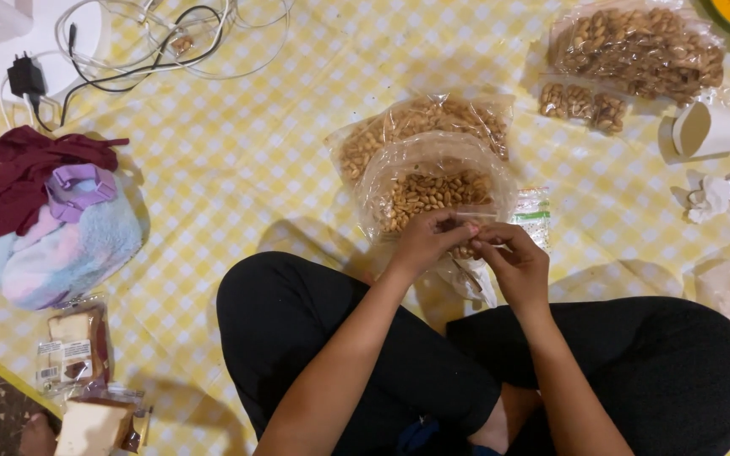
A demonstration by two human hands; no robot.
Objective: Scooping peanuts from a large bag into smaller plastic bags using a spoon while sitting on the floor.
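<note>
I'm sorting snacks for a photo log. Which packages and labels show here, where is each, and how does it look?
Open nut bag: centre, clear, tan nuts; both hands at its mouth.
Second nut bag: behind it, clear, flat.
Large nut bag: top right, clear, bulging.
Small nut packs: below that, clear.
Wrapped cake slice: lower left, clear wrap, white label.

**Clear Bags of Nuts, Wrapped Cake Slices**

Two clear nut bags [433,160] are lying at centre, the nearer one open. A fuller bag [640,46] is sitting far right, a small packet [580,103] just beside it. Near left, two wrapped cake slices [73,348] are showing white labels.
</note>
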